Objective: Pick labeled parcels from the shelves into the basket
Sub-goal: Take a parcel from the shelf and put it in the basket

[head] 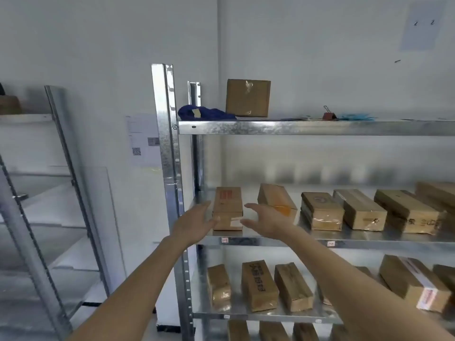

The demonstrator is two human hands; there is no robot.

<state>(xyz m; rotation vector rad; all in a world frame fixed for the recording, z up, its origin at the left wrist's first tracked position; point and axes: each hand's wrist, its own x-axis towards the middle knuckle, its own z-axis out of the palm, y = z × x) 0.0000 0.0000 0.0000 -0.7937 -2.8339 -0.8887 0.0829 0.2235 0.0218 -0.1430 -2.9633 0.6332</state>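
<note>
Forearms: both are extended from the lower frame edge toward the middle shelf of the metal rack.
Left hand: open, fingers spread, placed against the left side of the leftmost parcel; contact looks likely but cannot be confirmed through the blur.
Right hand: open, palm turned inward, held just beside the parcel's right side; nothing is gripped.
Target parcel: a long cardboard box with red print on top and a pale label on its near end, lying between the two hands at the shelf's front edge.
Step in hand: judged to be a two-handed pick. Both palms should be pressed flat on the long sides, and the box drawn straight forward so the tilted parcel just right of the right hand is not knocked.
Shelf contents: further cardboard parcels are lined up to the right of the grip; another row lies on the lower shelf beneath it.
Top shelf: a square carton, a blue cloth and a binder clip are noted above the grip.
Basket: not in view.
</note>
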